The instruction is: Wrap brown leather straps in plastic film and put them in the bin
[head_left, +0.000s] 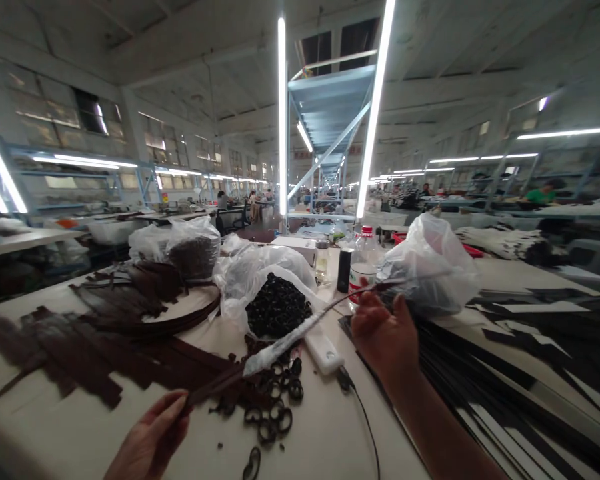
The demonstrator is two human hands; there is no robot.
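A long brown leather-like strip (215, 387) stretches diagonally across the middle, with a whitish, fuzzy-looking section along part of it. My left hand (155, 430), low in the view, pinches its near end between thumb and fingers. Farther up, my right hand (387, 333) is raised with the strip's far part at its fingertips; its thumb stands apart, and blur hides the exact grip. Beneath the strip lie several small black loops (275, 420). Behind it, an open clear plastic bag (235, 280) holds a heap of black loops (277, 307).
Brown strips (75, 353) spread over the table's left side; black strips (480, 380) cover the right. A white power strip (324, 353) with a black cable lies centrally. Behind stand a red-capped bottle (365, 253), a black cylinder (345, 270), a glass jar (322, 257) and a filled plastic bag (430, 267).
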